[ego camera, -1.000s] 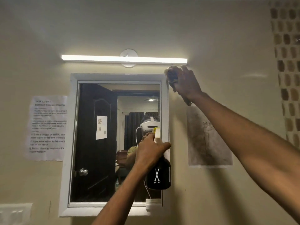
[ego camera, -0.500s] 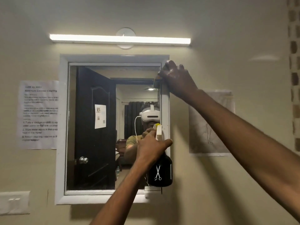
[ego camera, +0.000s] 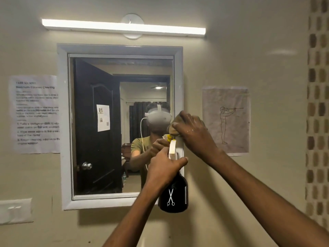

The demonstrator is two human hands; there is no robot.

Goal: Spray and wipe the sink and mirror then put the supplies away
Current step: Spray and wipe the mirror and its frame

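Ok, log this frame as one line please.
phase: wiping mirror frame | right hand: presses cloth on mirror's right frame | left hand: grips spray bottle upright

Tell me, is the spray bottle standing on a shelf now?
No, the left hand grips the black spray bottle by its neck and holds it up in front of the mirror frame.

Hidden, cropped and blurred

Cloth (ego camera: 173, 128) mostly under right hand (ego camera: 194, 134); left hand (ego camera: 164, 168) covers spray bottle (ego camera: 173, 195) neck; taped notice (ego camera: 35, 114) print blurred; switch plate (ego camera: 16, 210) cropped left.
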